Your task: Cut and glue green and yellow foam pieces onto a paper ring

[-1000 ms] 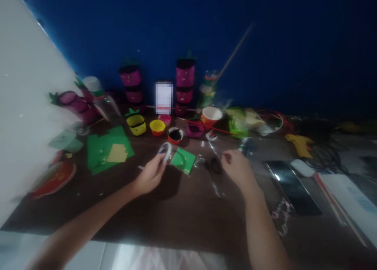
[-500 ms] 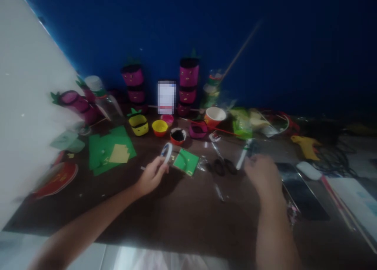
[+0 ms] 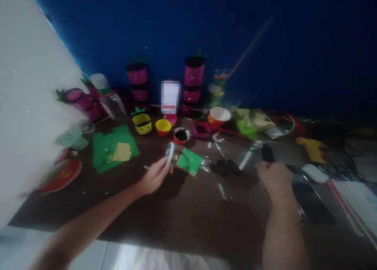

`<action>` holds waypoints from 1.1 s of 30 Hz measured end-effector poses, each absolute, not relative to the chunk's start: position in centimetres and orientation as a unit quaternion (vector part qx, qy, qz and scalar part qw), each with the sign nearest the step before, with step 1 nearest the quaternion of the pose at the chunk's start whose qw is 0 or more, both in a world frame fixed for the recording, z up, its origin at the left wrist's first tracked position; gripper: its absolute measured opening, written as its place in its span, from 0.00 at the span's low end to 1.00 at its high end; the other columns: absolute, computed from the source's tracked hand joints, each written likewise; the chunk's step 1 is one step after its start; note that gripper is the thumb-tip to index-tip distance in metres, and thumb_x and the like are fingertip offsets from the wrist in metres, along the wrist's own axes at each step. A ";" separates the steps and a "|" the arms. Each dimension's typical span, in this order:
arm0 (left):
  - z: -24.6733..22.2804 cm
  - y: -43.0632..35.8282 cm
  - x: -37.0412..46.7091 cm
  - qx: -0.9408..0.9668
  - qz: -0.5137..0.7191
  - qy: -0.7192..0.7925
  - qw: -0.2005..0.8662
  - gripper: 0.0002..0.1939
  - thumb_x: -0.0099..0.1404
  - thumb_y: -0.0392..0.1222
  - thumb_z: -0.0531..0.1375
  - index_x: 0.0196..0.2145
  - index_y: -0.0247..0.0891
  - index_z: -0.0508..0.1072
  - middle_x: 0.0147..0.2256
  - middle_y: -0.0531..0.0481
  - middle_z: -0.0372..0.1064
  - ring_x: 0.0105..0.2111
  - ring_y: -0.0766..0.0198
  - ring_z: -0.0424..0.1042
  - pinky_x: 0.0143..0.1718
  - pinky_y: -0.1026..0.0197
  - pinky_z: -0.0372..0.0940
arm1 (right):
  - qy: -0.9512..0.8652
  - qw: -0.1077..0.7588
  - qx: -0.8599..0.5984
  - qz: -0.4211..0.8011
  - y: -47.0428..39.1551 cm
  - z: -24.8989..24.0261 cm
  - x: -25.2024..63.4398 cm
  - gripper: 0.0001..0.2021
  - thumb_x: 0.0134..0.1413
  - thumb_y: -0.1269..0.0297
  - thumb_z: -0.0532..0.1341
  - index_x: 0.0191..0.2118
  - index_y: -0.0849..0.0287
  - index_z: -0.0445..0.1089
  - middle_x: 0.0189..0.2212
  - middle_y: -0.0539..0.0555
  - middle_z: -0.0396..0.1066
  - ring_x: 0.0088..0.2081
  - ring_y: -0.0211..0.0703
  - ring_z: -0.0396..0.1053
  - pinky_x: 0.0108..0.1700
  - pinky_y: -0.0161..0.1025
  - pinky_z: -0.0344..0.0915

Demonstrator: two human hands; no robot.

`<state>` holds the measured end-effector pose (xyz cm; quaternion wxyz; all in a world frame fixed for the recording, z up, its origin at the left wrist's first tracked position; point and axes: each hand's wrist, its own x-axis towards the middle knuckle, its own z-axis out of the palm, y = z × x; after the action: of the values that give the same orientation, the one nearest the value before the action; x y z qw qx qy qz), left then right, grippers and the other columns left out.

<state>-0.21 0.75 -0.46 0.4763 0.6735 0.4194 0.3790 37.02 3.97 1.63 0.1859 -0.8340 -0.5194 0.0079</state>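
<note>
My left hand [image 3: 156, 174] pinches a white ring-shaped roll [image 3: 169, 153], held upright over the dark table. Just right of the roll lies a green square [image 3: 189, 161] with small yellow pieces on it. My right hand [image 3: 275, 177] is closed around a dark object [image 3: 268, 153] whose top sticks up beyond the fingers; blur hides what it is. Between the hands are black-handled scissors [image 3: 228, 167] and a white marker [image 3: 246, 159]. A clear wrapper lies beside the green square.
Green sheets [image 3: 101, 150] with yellow paper lie at left. Behind are a yellow cup [image 3: 163, 127], a white-rimmed cup [image 3: 219, 115], purple figures [image 3: 194, 73] and a bottle [image 3: 113, 105]. At right are a yellow glue gun [image 3: 312, 149], a dark phone-like slab [image 3: 313, 201] and a white mouse [image 3: 315, 173].
My right hand has moved right, away from the marker, and a dark object now shows in its grip. My left hand still holds the roll. The whole view has shifted slightly.
</note>
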 end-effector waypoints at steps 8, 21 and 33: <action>-0.3 0.6 -0.3 0.633 0.402 0.377 0.543 0.17 0.68 0.46 0.48 0.48 0.34 0.64 0.29 0.49 0.65 0.29 0.67 0.63 0.33 0.63 0.61 | -0.426 0.129 -0.895 0.043 2.5 6.2 35.6 0.14 0.43 0.62 0.56 0.34 0.64 0.73 0.22 0.61 0.68 0.29 0.55 0.67 0.30 0.43 0.59; 0.1 0.5 0.0 0.582 0.495 0.338 0.549 0.13 0.67 0.43 0.51 0.47 0.34 0.62 0.35 0.45 0.71 0.37 0.63 0.71 0.44 0.57 0.64 | -0.423 0.399 -0.814 -0.003 2.2 4.8 33.6 0.23 0.40 0.57 0.56 0.39 0.70 0.72 0.28 0.64 0.72 0.29 0.51 0.69 0.33 0.44 0.65; 0.4 0.2 -0.1 0.600 0.499 0.373 0.501 0.15 0.65 0.46 0.54 0.47 0.35 0.61 0.36 0.44 0.71 0.36 0.63 0.71 0.39 0.60 0.65 | -0.429 0.449 -0.784 0.017 2.5 3.7 33.0 0.21 0.41 0.57 0.58 0.39 0.68 0.71 0.26 0.60 0.71 0.26 0.47 0.68 0.31 0.43 0.66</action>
<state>-0.09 0.17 0.45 0.5011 0.6003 0.3732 0.4993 32.99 2.47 3.68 0.4492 -0.7838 -0.4285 0.0174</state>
